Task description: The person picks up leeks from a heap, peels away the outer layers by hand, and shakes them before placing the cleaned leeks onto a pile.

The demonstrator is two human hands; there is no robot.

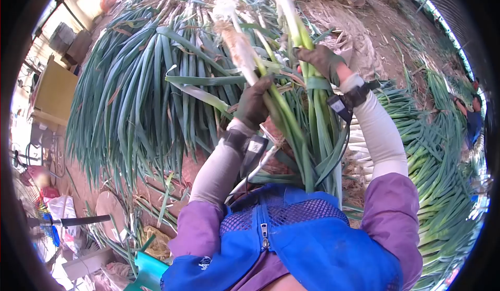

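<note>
My left hand (253, 103), in a dark glove, is closed around green onions (238, 51) with ragged, brownish outer skin near the white ends. Up and to the right, my right hand (320, 62), gloved too, grips more green onions (298, 29) just below their white stems. Both lots point their white ends away from me, and their leaves hang down toward my blue vest (312, 233). Behind my left hand lies a large heap of green onions (140, 98) with long drooping leaves. The fingers' undersides are hidden.
More green onions (435, 187) lie in rows at the right. Another person (474, 121) is at the far right edge. At lower left are a dark blade-like bar (86, 220), a round brown disc (108, 214) and a teal plastic piece (148, 267).
</note>
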